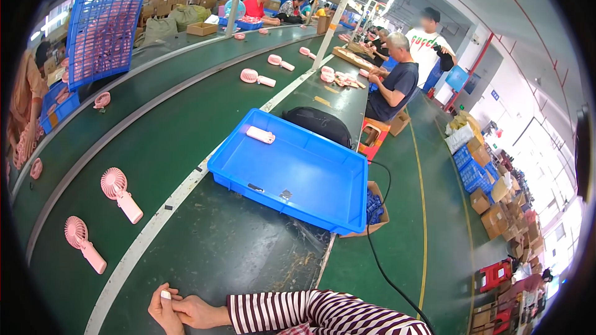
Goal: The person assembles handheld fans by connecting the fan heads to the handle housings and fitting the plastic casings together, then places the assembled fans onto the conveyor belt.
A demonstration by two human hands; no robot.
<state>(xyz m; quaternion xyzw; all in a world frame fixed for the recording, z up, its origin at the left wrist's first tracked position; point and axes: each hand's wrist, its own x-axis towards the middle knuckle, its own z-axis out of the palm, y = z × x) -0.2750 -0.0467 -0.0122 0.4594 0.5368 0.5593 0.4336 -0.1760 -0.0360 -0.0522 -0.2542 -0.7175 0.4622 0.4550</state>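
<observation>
At the near edge of the dark green worktop, my left hand [163,313] and my right hand [197,311] rest against each other. Fingers on both are curled, and I see no object in them. A white covering wraps one left fingertip. The striped sleeve reaches my right wrist. Left of my hands, two pink handheld fans [85,245] [121,195] lie on the green conveyor belt [167,130]. Beyond my hands stands a blue plastic tray [292,177]; a pink fan handle piece [260,134] lies at its far left corner.
A white strip [155,223] divides belt from worktop. Behind the tray sits a black rounded thing [320,125]. A black cable [379,254] hangs at the right, by a cardboard box [375,211]. Farther along, a seated person [397,80] works near pink parts [341,77]; a blue crate [108,31] stands tilted.
</observation>
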